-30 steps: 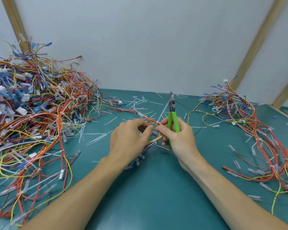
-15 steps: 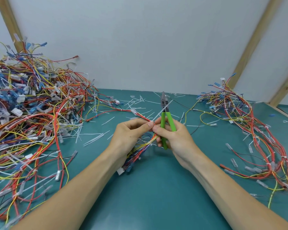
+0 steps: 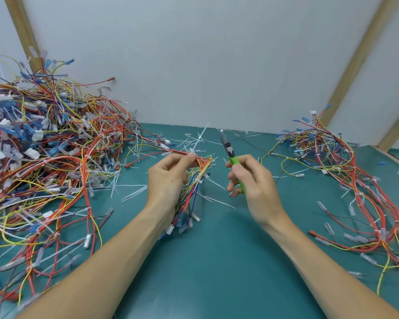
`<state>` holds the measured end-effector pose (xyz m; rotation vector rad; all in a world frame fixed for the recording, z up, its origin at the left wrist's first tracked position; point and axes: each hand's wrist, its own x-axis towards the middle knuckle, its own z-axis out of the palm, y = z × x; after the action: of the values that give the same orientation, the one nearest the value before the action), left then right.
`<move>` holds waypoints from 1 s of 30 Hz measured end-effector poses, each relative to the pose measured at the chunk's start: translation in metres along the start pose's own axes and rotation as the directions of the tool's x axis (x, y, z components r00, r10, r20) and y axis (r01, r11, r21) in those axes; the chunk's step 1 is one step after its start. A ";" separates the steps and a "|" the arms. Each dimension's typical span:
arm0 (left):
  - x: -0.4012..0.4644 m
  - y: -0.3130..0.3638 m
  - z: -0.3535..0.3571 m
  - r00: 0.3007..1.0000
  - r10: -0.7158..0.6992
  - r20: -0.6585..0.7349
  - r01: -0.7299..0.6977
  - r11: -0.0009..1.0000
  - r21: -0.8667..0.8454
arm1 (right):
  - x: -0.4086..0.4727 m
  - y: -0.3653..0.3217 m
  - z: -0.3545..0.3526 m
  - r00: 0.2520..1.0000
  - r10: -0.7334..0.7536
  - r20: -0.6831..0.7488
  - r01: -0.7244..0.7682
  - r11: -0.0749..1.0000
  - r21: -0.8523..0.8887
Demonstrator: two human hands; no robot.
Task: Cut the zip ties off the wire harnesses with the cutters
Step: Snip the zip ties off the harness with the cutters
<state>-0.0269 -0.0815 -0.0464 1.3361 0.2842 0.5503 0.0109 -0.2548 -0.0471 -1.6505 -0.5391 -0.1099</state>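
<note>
Above the green counter, the left hand pinches a bundle of wires with a white zip tie sticking up, while the right hand, just beside it, grips green-handled cutters pointing upward, apart from the tie.

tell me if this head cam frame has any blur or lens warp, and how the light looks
Head view: wide-angle warp bows the wooden posts outward; right hand fingers and cutters are slightly motion-blurred; light is soft and even, with only faint shadows and mild sheen on the green table.
</note>
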 end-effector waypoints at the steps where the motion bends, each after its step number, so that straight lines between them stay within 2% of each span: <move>1: 0.001 -0.001 -0.001 0.997 0.074 -0.021 -0.072 0.994 0.084 | -0.002 0.000 0.002 0.999 -0.049 0.011 0.050 0.996 -0.079; 3: 0.000 -0.002 -0.002 0.981 0.194 -0.016 -0.188 0.963 0.196 | -0.004 0.001 0.004 0.989 -0.144 0.040 0.150 0.964 -0.218; 5: -0.003 -0.002 -0.001 0.969 0.247 0.005 -0.243 0.946 0.215 | -0.005 0.001 0.005 0.979 -0.198 0.049 0.203 0.925 -0.322; 9: -0.006 0.000 0.001 0.963 0.268 0.034 -0.269 0.944 0.191 | -0.002 0.001 0.001 0.988 -0.154 -0.006 0.141 0.922 -0.362; 12: -0.006 0.003 0.002 0.964 0.259 0.051 -0.264 0.957 0.117 | -0.001 -0.002 -0.004 0.992 -0.109 -0.058 0.092 0.965 -0.247; 14: -0.005 0.004 0.002 0.965 0.250 0.074 -0.256 0.963 0.088 | -0.002 -0.005 -0.004 0.987 -0.142 -0.068 0.128 0.976 -0.174; 19: -0.004 0.001 0.003 0.969 0.212 0.130 -0.223 0.972 0.078 | -0.007 -0.015 0.006 0.975 -0.219 0.034 0.217 0.974 0.060; 22: -0.005 -0.001 0.004 0.960 0.196 0.202 -0.218 0.972 0.093 | -0.007 -0.015 0.009 0.982 -0.155 0.107 0.146 0.985 0.089; 27: -0.007 -0.002 0.004 0.951 0.210 0.225 -0.238 0.966 0.103 | -0.005 -0.009 0.006 0.992 0.023 0.124 -0.035 0.995 0.092; 30: -0.008 -0.003 0.006 0.940 0.227 0.257 -0.265 0.956 0.127 | -0.003 -0.007 0.008 0.989 0.074 0.128 -0.088 0.991 0.103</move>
<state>-0.0307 -0.0909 -0.0488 1.5912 -0.0411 0.5772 0.0035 -0.2475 -0.0431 -1.5776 -0.5612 0.0806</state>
